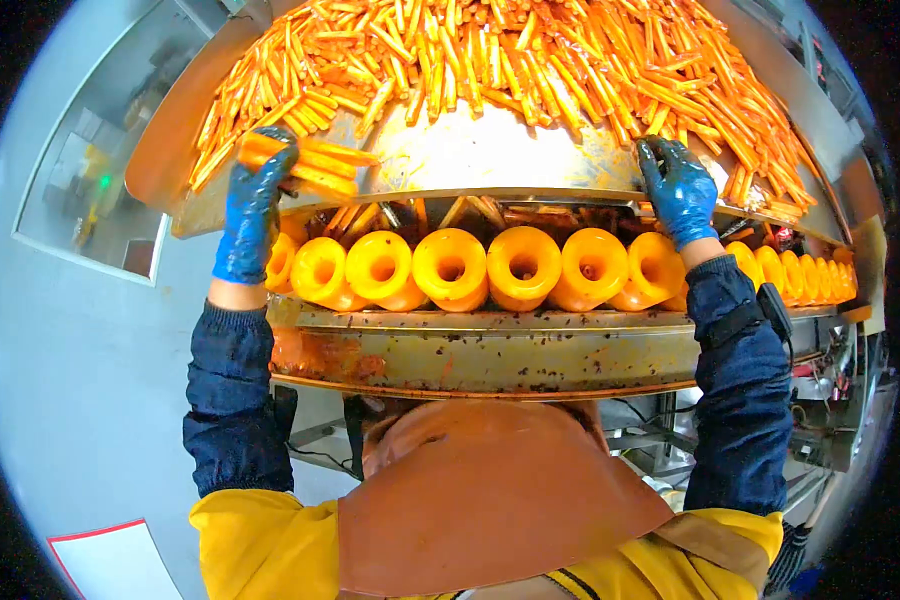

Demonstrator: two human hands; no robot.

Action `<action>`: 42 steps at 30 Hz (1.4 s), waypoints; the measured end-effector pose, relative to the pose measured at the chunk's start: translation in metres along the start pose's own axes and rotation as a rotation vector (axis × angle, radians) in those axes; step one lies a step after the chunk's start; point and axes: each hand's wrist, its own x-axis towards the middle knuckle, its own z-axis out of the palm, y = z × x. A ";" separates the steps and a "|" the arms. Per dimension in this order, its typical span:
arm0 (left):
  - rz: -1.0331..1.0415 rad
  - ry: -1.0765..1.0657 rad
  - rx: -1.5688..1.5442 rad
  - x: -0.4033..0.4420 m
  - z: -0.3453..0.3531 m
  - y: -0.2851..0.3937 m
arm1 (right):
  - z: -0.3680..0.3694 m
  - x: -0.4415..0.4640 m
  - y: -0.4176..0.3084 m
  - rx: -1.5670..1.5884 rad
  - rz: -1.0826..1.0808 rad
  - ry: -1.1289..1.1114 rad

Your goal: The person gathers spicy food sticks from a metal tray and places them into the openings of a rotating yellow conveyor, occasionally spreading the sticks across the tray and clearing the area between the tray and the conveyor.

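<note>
My left hand (260,195), in a blue glove with dark, wet fingers, is closed around a small bunch of orange sticks (322,166) at the tray's left side. The sticks lie roughly sideways, their ends jutting to the right. My right hand (678,185), gloved the same way, rests at the front edge of the metal tray (490,150), beside the heap of sticks (530,60). Its fingers curl down near the stick ends, and what they grip, if anything, is hidden. Just below both hands runs a row of orange-yellow funnel-like cups (451,268).
More loose sticks (360,218) show in the gap behind the cups. A speckled metal ledge (470,355) runs in front of them, close to my brown apron (490,500). A grey wall with a window (95,150) stands to the left. Metal framing and cables are at the lower right.
</note>
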 end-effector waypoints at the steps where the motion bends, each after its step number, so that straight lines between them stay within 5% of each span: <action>1: -0.012 0.057 -0.069 -0.009 -0.001 0.008 | 0.000 0.000 0.000 -0.028 0.005 0.004; 4: 0.078 -0.163 -0.145 -0.029 -0.004 0.014 | 0.003 -0.001 0.002 -0.024 -0.021 0.035; 9: -0.277 -0.480 0.122 -0.062 0.043 -0.004 | 0.005 -0.001 0.006 -0.042 -0.024 0.024; 15: 0.019 -0.356 0.223 -0.081 0.068 -0.022 | 0.008 -0.001 0.009 -0.079 -0.023 0.031; 18: -0.253 -0.102 0.252 -0.075 0.041 0.000 | 0.001 0.000 0.004 -0.048 -0.005 -0.004; 21: -0.318 -0.136 0.345 -0.064 0.022 -0.003 | -0.004 0.000 -0.002 -0.035 0.046 -0.060; 24: -0.146 -0.626 0.550 -0.064 0.021 -0.011 | 0.004 -0.001 0.005 -0.061 0.027 -0.021; 25: -0.314 -0.712 0.642 -0.058 0.027 0.005 | 0.008 -0.001 0.008 -0.072 0.000 0.013; 28: -0.010 -0.322 0.490 -0.011 0.022 -0.028 | 0.010 -0.002 0.011 -0.072 -0.012 0.030; 30: 0.383 -0.139 0.801 0.026 0.027 -0.040 | 0.001 -0.001 0.004 -0.076 0.031 -0.029; 31: 0.380 -0.136 0.800 0.041 0.028 -0.048 | -0.002 0.000 0.000 -0.079 0.071 -0.085; 33: 0.236 -0.328 1.335 0.060 0.027 -0.058 | 0.011 -0.001 0.013 -0.109 0.005 -0.034; 38: 0.199 -0.215 0.855 0.026 0.002 -0.016 | 0.013 -0.001 0.015 -0.128 -0.056 0.023; 40: -0.073 -0.141 0.356 -0.012 0.000 0.014 | 0.009 -0.001 0.012 -0.070 -0.021 -0.008; 42: -0.102 -0.161 0.269 -0.047 0.011 0.008 | 0.016 -0.002 0.016 -0.039 -0.019 0.049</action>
